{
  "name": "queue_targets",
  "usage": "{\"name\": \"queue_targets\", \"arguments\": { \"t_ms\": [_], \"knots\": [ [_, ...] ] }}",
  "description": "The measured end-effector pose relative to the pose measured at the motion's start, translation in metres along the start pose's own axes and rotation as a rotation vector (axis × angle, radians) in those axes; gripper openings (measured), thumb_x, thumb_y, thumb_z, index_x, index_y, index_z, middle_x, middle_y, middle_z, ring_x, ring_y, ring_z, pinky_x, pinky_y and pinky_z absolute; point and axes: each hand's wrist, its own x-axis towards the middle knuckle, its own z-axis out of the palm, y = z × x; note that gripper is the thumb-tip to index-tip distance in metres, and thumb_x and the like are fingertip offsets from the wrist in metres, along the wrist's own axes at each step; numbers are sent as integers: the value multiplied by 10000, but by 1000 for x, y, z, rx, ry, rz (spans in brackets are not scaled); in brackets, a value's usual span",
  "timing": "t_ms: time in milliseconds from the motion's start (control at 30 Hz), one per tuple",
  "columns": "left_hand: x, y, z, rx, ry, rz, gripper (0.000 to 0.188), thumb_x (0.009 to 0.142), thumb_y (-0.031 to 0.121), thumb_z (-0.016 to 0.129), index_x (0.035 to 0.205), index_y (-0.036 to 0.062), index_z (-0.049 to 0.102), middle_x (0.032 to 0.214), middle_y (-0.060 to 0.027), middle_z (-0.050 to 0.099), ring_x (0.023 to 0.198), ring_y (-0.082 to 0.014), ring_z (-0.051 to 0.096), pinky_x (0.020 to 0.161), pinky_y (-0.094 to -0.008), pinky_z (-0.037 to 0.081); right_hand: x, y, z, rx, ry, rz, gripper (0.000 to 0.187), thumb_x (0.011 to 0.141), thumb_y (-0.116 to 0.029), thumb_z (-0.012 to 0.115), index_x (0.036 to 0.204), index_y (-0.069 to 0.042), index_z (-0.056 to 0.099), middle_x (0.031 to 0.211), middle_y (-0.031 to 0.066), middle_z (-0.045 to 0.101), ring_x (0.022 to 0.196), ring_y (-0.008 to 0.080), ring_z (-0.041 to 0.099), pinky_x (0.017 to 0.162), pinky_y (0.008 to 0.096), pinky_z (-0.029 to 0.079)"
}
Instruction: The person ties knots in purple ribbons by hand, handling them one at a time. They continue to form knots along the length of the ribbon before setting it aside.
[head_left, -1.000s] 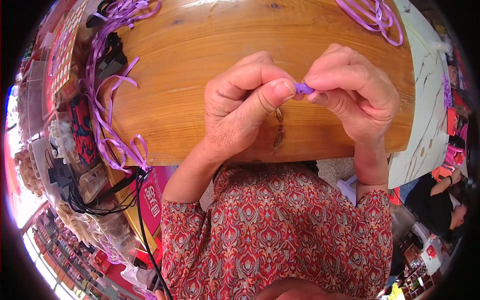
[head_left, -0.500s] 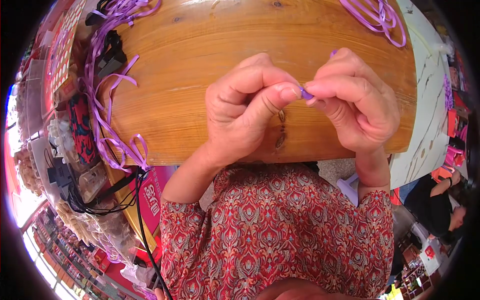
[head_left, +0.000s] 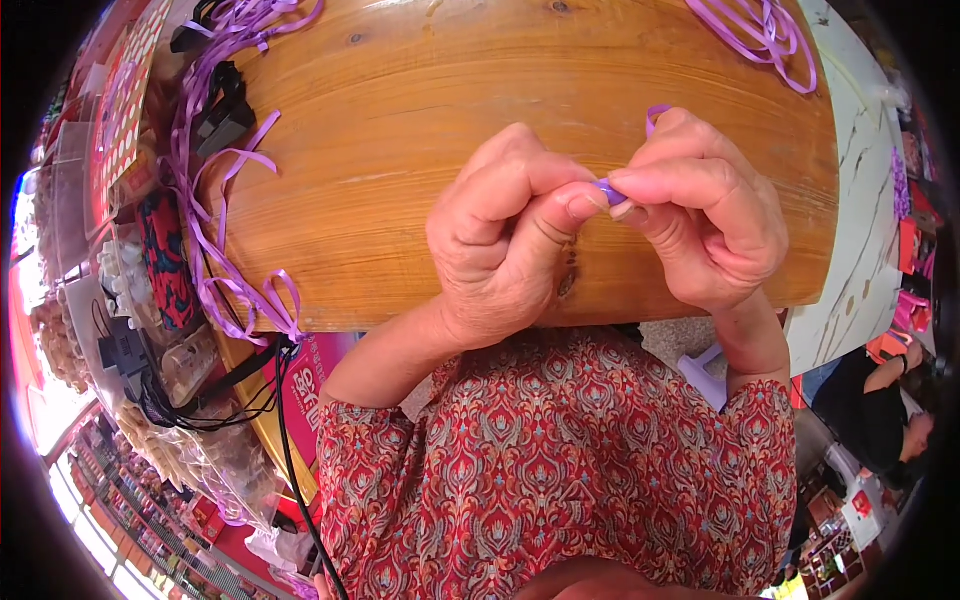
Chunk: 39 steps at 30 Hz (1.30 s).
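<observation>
A small piece of purple ribbon (head_left: 609, 192) is pinched between my two hands, above the wooden table. Thumb and forefinger of my left hand (head_left: 500, 235) close on its left end. From the other side my right hand (head_left: 710, 210) grips it the same way, its remaining fingers curled in. A bit of purple ribbon (head_left: 655, 117) pokes up behind the right hand's knuckles. Most of the held ribbon is hidden by the fingers, so its exact form cannot be made out.
Long purple ribbons (head_left: 215, 215) trail down the table's left edge beside a black plug-like block (head_left: 225, 120). More looped ribbon (head_left: 765, 40) lies at the far right. Black cables (head_left: 285, 430) hang at the left. A white marble-patterned surface (head_left: 865, 190) adjoins the table (head_left: 420, 90).
My hands have come slightly closer together, the left one shifting right. More of the purple ribbon shows between the fingertips and behind my right hand.
</observation>
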Motion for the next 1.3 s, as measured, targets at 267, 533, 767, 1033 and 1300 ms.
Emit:
{"name": "queue_targets", "arguments": {
  "t_ms": [267,533,767,1033,1300],
  "knots": [
    [0,1,0,-56,-3,-187,72,861,53,606,811,2,607,731,-22,551,621,-83,457,549,-241,373,7,9,3,29,26,47,145,732,13,693,869,-3,648,748,77,613,608,143,568,523,233,435],
    [4,6,1,-474,13,-577,303,956,259,475,853,7,608,659,48,475,582,-20,357,541,-180,288,2,3,-4,541,69,517,226,822,-2,635,1044,37,607,924,54,637,838,95,606,758,208,483],
    [8,6,0,-557,5,-617,354,955,309,467,817,14,607,615,62,425,537,-25,290,494,-187,227,3,13,-5,471,9,533,210,831,-17,631,1035,30,619,947,51,641,884,91,595,778,212,482],
    [12,-2,-6,-382,-35,-641,291,957,260,462,901,14,608,692,21,466,609,-54,392,559,-186,315,7,15,-9,378,10,496,172,831,28,597,999,34,631,888,46,594,824,97,557,732,205,437],
    [17,-10,-10,184,130,-172,229,897,81,542,1117,18,546,1008,-46,490,915,-110,483,819,-236,409,17,12,-44,354,297,515,175,835,14,602,1005,20,639,851,29,606,793,79,548,703,190,426]
  ]
}}
